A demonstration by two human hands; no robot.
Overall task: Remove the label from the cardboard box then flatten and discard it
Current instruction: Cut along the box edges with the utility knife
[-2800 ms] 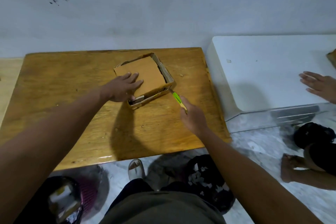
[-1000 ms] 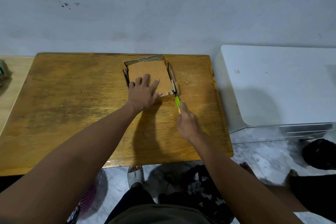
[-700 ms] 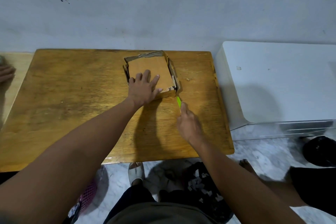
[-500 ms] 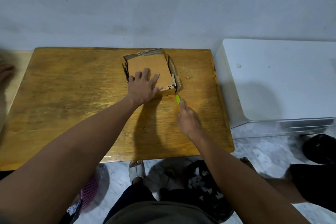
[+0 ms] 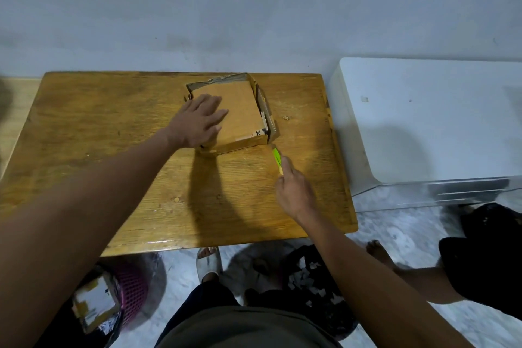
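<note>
Two hands: left hand (image 5: pixel 197 121) flat on one cardboard box (image 5: pixel 243 118), right hand (image 5: pixel 293 192) gripping one green cutter (image 5: pixel 276 159).

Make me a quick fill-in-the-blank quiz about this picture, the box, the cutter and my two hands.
1. The left hand rests flat on the cardboard ____.
2. The right hand grips a cutter whose handle is bright ____.
3. The cardboard box lies on a ____ table.
4. The cutter's tip points at the box's near ____ corner.

Missing words: box; green; wooden; right

A wooden table (image 5: pixel 113 150) stands against a pale wall (image 5: pixel 254 8), a white cabinet (image 5: pixel 423 121) beside it.
</note>
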